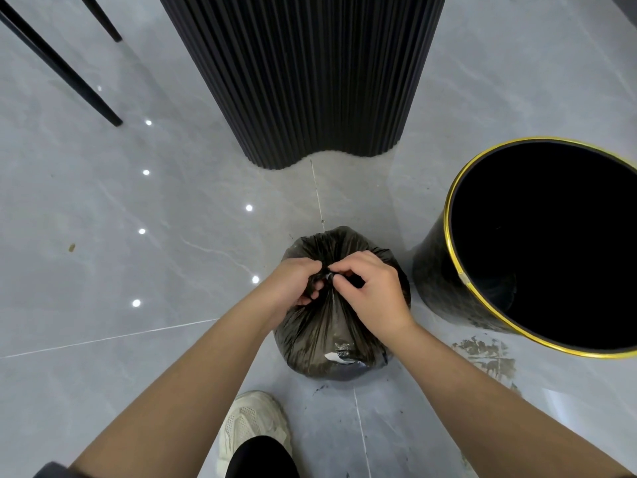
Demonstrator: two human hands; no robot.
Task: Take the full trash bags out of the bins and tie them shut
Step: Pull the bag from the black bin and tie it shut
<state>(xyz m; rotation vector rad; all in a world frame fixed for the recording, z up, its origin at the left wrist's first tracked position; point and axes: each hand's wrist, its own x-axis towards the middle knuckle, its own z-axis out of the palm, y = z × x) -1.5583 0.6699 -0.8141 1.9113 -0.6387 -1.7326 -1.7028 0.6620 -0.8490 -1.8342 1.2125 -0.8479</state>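
Head view: our left hand (293,284) and right hand (374,293) pinch the bag (327,339) at its neck, left of the bin (435,270).

What cannot be seen

The left hand (293,288) and right hand (375,294) cover the neck of the trash bag (324,339), hiding any knot. The bin (434,277) runs off the right edge; its inside is too dark to read

Bright, even light; small ceiling-light glints on the glossy floor (103,236); sharp focus, wide-angle bending at edges.
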